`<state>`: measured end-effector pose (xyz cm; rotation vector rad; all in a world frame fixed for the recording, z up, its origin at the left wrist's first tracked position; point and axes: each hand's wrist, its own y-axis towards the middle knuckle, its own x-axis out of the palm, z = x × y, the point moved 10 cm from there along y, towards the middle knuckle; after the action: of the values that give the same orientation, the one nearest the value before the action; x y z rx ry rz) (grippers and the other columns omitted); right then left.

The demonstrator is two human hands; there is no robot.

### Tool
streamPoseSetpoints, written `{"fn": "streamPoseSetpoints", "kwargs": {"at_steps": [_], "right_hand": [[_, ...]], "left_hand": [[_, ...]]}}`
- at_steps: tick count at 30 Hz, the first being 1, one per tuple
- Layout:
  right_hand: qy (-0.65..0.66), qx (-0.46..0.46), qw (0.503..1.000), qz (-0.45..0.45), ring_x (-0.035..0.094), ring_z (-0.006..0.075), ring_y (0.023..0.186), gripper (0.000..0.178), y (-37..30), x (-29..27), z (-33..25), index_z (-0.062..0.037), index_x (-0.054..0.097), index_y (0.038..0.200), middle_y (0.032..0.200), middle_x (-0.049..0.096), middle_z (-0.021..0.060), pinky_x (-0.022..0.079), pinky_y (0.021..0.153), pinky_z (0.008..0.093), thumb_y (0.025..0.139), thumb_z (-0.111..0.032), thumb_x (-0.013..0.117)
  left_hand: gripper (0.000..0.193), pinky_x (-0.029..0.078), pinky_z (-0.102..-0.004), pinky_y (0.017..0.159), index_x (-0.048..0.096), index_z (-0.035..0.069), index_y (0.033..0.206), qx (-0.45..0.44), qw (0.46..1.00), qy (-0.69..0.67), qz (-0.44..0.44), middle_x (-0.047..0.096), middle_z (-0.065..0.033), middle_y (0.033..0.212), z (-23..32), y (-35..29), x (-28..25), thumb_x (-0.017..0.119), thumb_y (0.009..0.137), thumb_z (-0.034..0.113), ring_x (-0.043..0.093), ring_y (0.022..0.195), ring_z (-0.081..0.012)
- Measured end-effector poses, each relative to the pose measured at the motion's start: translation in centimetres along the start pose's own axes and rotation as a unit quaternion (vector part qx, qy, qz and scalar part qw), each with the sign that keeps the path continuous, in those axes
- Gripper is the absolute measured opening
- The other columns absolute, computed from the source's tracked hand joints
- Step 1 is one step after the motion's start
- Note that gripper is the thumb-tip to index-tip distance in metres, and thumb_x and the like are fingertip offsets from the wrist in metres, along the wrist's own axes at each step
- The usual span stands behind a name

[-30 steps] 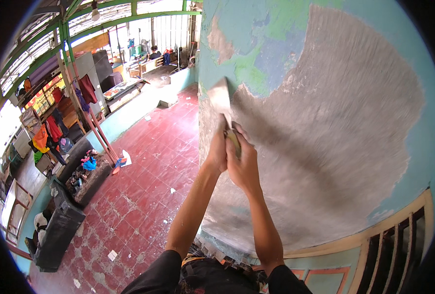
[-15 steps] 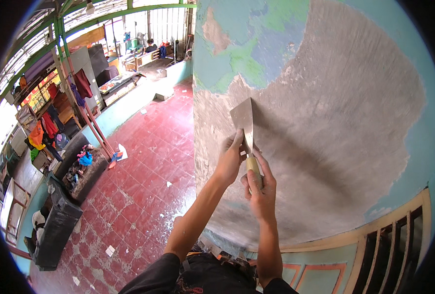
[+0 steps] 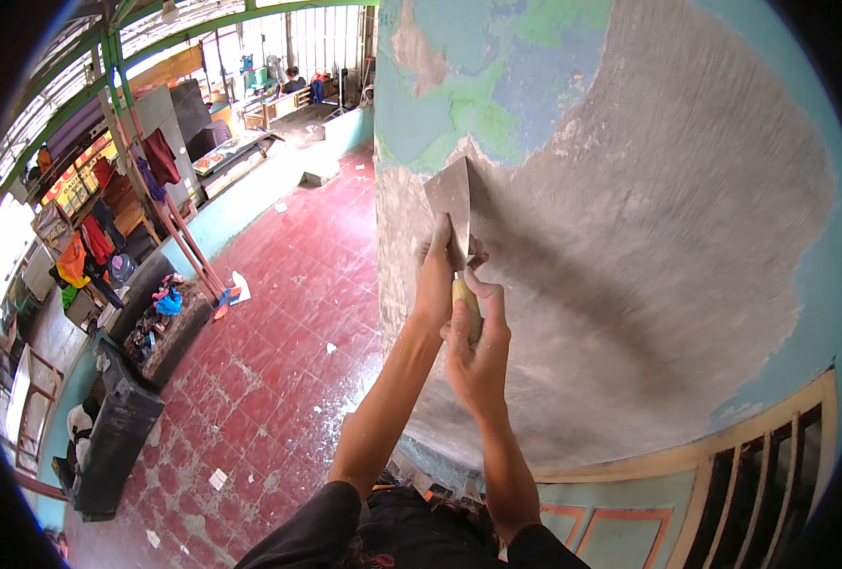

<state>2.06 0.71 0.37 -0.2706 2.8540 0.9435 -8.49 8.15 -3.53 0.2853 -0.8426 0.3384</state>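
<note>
Both hands on one scraper [image 3: 453,201], up in front of the wall, roughly mid-view. Right hand [image 3: 479,343] wraps the pale yellowish handle [image 3: 469,308] from below, thumb laid along its near side, fingers curled round the right; closed grip, no gap visible. Left hand [image 3: 433,284] pinches the metal blade low down, thumb against its left side, other fingers mostly hidden behind it. Blade points up and leans slightly left, broad edge at the top, just below the ragged border where green and blue paint [image 3: 483,109] meets bare grey plaster [image 3: 686,218]. Whether that edge touches the wall: cannot tell (angle hides it). Soft dark shadow [image 3: 592,303] runs down-right from the scraper across the plaster. Forearms come up from the lower edge, dark sleeves [image 3: 312,522] at the elbows. Right of the hands, lower corner: cream frame with dark upright bars [image 3: 758,503], light green panel with orange trim beside it. Left of the wall corner: red tiled floor [image 3: 269,332] with white scraps scattered over it. Far left: black trough-like piece [image 3: 113,450], pinkish poles [image 3: 189,247], hanging clothes [image 3: 97,242]. Back of the space, a person [image 3: 294,83], small, details unclear.
</note>
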Motion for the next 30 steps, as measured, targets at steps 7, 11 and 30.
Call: {"fn": "streamPoseSetpoints", "kwargs": {"at_steps": [7,11,30], "right_hand": [[-0.024,0.002,1.0,0.013,0.047,0.0065,0.06,0.024,-0.4,-1.0,0.3,0.0017,0.047,0.12,0.071,0.052,0.0049,0.041,0.054,0.0241,0.1,-0.012,0.045],[0.037,0.02,0.999,0.0,0.049,0.0067,0.061,0.022,0.1,-1.0,1.2,0.0013,0.047,0.116,0.076,0.056,0.007,0.041,0.052,0.025,0.1,-0.013,0.046],[0.007,-0.003,0.999,0.033,0.047,0.0066,0.057,0.022,-0.4,0.9,1.2,0.001,0.047,0.116,0.073,0.055,0.0064,0.041,0.052,0.0234,0.101,-0.014,0.046]], "left_hand": [[0.045,0.048,-0.0311,0.07,0.061,0.003,0.078,-0.007,0.997,0.077,-0.007,0.059,-0.0073,0.069,0.0,-0.3,0.7,0.046,0.101,0.04,0.057,0.067,-0.0149],[0.048,0.047,-0.0288,0.069,0.061,0.002,0.081,0.01,1.0,0.016,-0.012,0.058,-0.0067,0.067,-0.1,0.7,0.4,0.046,0.1,0.044,0.055,0.066,-0.0142],[0.051,0.038,-0.0283,0.048,0.049,0.008,0.062,0.002,0.993,0.115,0.04,0.047,-0.0044,0.055,1.5,1.0,-1.0,0.052,0.097,0.044,0.046,0.05,-0.0127]]}}
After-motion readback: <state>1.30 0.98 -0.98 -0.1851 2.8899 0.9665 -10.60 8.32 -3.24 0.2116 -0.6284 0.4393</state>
